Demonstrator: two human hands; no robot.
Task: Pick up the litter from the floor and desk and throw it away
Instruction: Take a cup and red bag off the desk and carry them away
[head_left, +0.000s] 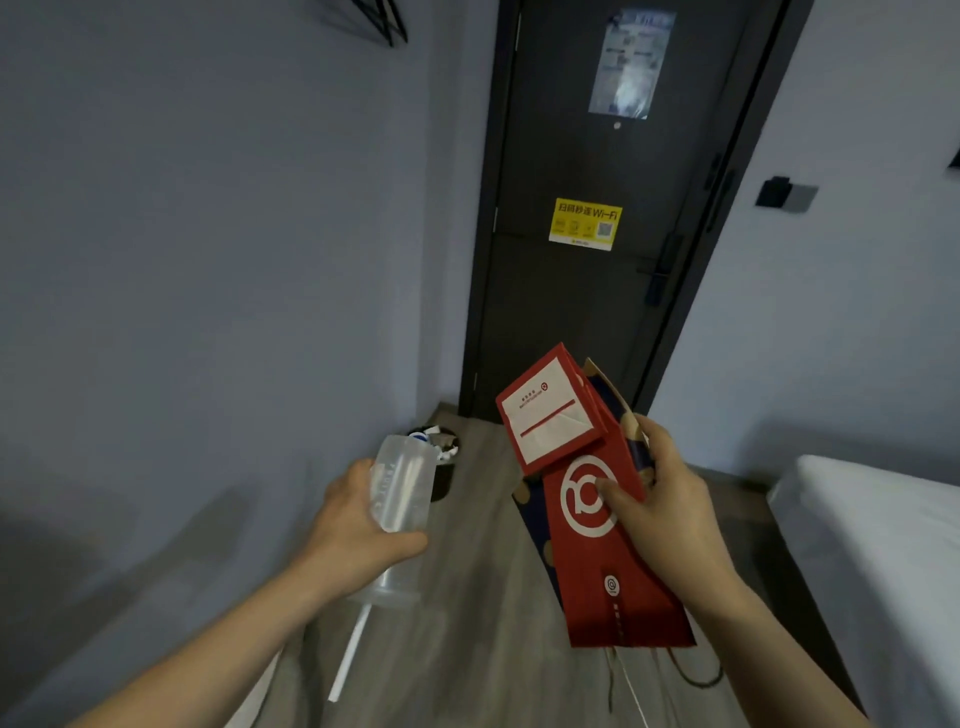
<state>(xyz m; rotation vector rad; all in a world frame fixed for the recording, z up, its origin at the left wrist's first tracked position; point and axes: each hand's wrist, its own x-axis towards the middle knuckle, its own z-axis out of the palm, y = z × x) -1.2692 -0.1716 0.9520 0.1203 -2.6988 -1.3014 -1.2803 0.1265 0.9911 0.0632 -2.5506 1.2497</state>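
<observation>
Litter is in both hands, held above the grey wooden floor (483, 597). The left hand (358, 525) has its grip clamped round a clear plastic cup (402, 488), which is tipped with its lidded end toward the person and a white straw (350, 654) poking out and down. The right hand (665, 514) has its grip pinched on a folded red paper bag (587, 561), thumb on the white logo and fingers behind. A dark blue spotted layer (530, 514) shows at the bag's edges, and cord handles (698, 675) dangle below it. A black bin (444, 475), heaped with rubbish, stands on the floor by the left wall (208, 260), just before a dark door (597, 312) bearing a yellow Wi-Fi sticker (585, 223). The cup overlaps the bin's left side. A white bed (883, 545) edges in at right.
</observation>
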